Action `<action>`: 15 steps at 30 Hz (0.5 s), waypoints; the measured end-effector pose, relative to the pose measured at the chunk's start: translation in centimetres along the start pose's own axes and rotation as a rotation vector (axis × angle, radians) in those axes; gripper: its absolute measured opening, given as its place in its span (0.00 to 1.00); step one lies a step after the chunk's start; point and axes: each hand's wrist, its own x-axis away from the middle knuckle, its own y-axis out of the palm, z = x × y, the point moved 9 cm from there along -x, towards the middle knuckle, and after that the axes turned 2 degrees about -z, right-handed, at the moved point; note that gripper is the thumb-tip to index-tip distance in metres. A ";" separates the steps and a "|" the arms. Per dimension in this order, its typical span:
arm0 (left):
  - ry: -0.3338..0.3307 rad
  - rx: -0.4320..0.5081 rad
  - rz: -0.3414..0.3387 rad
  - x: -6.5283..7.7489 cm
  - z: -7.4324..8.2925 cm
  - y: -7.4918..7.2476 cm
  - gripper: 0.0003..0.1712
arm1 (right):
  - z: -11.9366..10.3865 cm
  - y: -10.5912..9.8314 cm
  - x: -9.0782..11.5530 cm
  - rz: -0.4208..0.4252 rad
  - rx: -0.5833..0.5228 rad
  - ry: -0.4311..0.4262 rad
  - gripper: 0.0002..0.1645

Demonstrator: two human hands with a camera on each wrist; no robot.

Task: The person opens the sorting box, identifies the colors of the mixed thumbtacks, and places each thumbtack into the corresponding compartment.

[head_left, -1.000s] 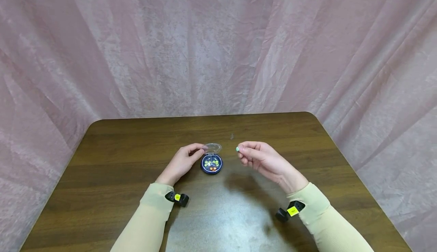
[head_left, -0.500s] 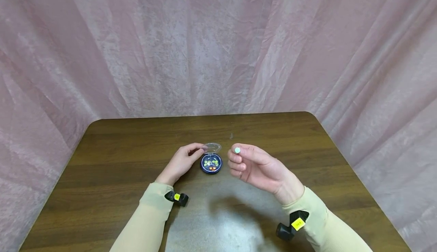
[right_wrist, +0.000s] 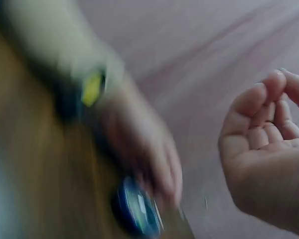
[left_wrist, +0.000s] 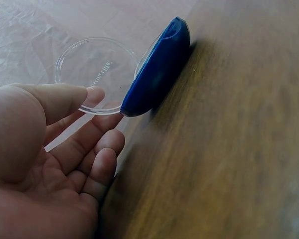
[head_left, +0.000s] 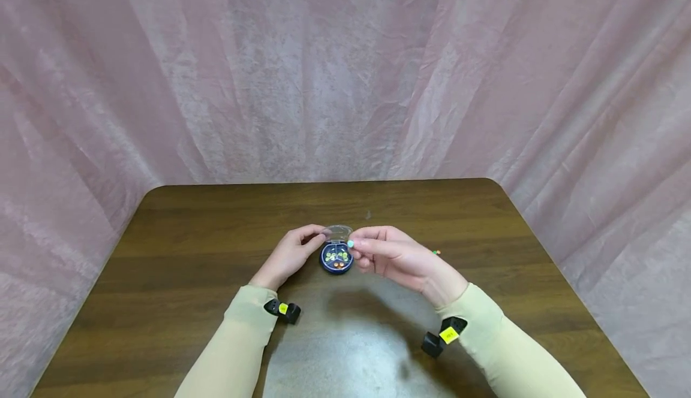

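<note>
A round blue pill case sits on the table with its clear lid raised. Its divided inside shows yellow-green pills at the back and orange pills at the front. My left hand pinches the lid's edge between thumb and fingers, plain in the left wrist view, where the blue base shows its side. With thumb and forefinger, my right hand pinches a small round mint-green pill just right of the case. The right wrist view is partly blurred.
Small orange and green bits lie on the wooden table, partly behind the right hand. A pink curtain hangs behind the table's far edge. Both wrists carry small black cameras.
My right hand has turned, shown the pill's flat face, then moved left with it to the case's right edge. The left hand keeps holding the lid in place.
</note>
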 end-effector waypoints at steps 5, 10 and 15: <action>0.005 -0.011 -0.001 0.0 0.0 0.0 0.13 | 1.6 -3.4 -2.5 0.243 0.953 0.026 0.07; 0.004 -0.029 0.001 0.0 0.1 -0.1 0.13 | 1.8 -2.9 -4.1 0.337 1.515 -0.076 0.04; 0.012 -0.022 0.009 -0.1 0.3 -0.2 0.12 | 1.9 -1.5 -5.0 0.362 1.686 -0.211 0.05</action>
